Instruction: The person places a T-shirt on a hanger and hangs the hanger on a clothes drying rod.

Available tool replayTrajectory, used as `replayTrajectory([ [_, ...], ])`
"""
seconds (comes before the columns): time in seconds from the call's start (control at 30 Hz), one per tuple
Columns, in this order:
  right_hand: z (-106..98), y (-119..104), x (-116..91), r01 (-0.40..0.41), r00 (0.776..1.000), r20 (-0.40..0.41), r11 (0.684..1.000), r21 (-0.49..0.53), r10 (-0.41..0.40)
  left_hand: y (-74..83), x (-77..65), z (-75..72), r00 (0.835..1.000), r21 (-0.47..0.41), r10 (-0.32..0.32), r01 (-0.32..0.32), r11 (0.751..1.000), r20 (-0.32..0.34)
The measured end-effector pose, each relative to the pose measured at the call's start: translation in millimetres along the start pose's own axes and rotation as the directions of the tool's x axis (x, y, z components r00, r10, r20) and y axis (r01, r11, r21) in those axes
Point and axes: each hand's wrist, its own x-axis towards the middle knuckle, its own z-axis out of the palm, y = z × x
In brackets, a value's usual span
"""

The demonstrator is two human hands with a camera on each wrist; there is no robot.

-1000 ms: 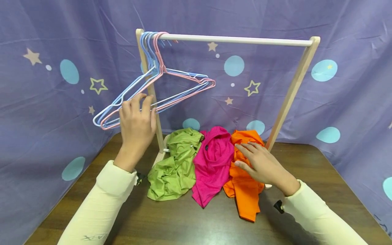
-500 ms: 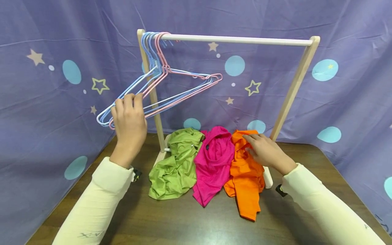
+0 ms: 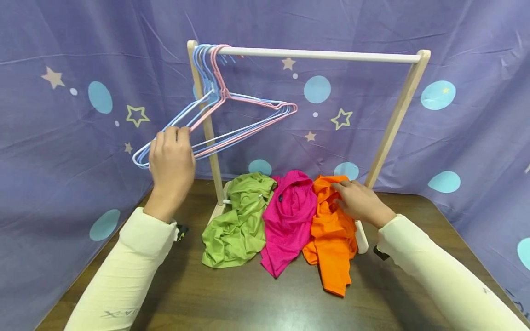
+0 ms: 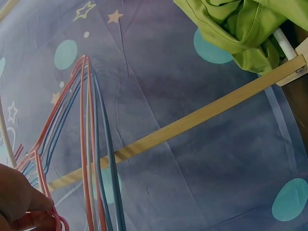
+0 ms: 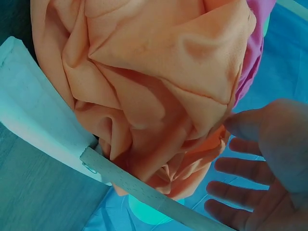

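Observation:
My left hand (image 3: 171,154) grips the left end of a pink hanger (image 3: 225,93), fingers curled over its shoulder. In the left wrist view, thumb and finger close on pink hangers (image 4: 37,154). Behind them hang several light blue hangers (image 3: 200,69), hooked with the pink ones at the rail's left end. My right hand (image 3: 359,200) hovers at the upper right of a bunched orange garment (image 3: 333,243). Its fingers are extended in the right wrist view, beside the orange cloth (image 5: 144,86); whether the thumb touches it I cannot tell.
A wooden rack has a white rail (image 3: 323,54) and two posts, one of them the right post (image 3: 395,124). A green garment (image 3: 236,225) and a magenta garment (image 3: 288,220) lie crumpled left of the orange one on the brown table (image 3: 248,299). A purple curtain (image 3: 256,23) hangs behind.
My left hand has moved slightly left and down, its fingers going from loosely spread to curled around the hanger. My right hand has shifted up and right over the orange garment.

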Motion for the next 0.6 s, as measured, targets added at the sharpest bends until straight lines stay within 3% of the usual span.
replayTrajectory([
  [0.23,2.0,-0.5,7.2,-0.046,0.998,0.037,0.999,0.014,0.045,0.2,2.4,-1.3,1.0,-0.05,0.004,-0.003,0.999,0.021],
  [0.47,1.1,-2.0,13.7,-0.16,0.984,0.068,0.984,-0.075,0.166,1.4,7.0,-5.1,0.994,-0.161,-0.069,0.083,0.983,0.09],
  [0.6,3.0,-2.4,14.4,-0.196,0.977,0.058,0.975,-0.108,0.203,2.4,10.0,-8.0,0.991,-0.228,-0.1,0.118,0.967,0.089],
])
